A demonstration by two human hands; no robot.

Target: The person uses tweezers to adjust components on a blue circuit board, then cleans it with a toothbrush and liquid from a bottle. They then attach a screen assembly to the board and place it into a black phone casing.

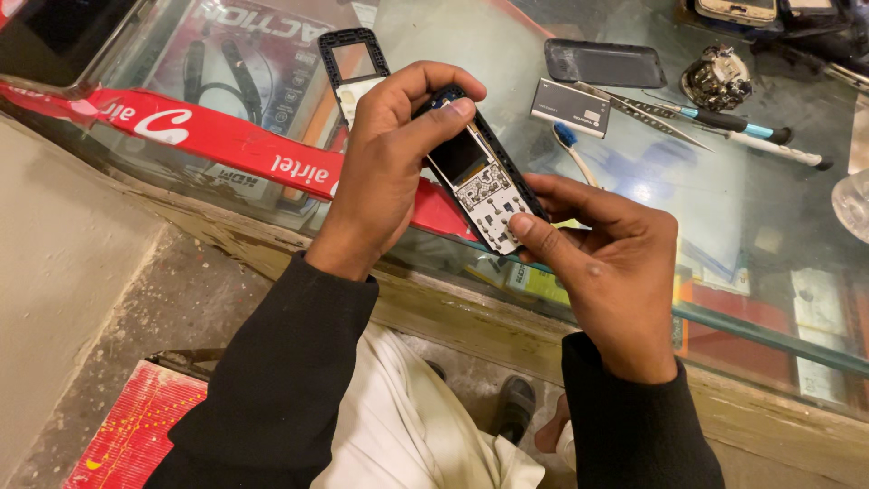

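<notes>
Above the edge of the glass counter [634, 195], an opened phone [477, 167] with its front cover off is held up between both hands, its small screen and bare keypad board facing upward. Its top end is gripped by the left hand [385, 158], the thumb laid across the upper corner and the fingers wrapped behind. Its lower end is pinched by the right hand [606, 258], with the thumb pressed on the keypad contacts. By the look of it, the board is being seated or checked in its frame; this is judged best done with light, even pressure on the frame edges only, so that the screen is not flexed and the contacts are not smeared. On the counter behind lie the detached front frame [355, 68], a dark back cover [605, 63], a flat battery [569, 107], a toothbrush [573, 152], tweezers [638, 113] and a screwdriver [724, 118], all well apart from the hands
</notes>
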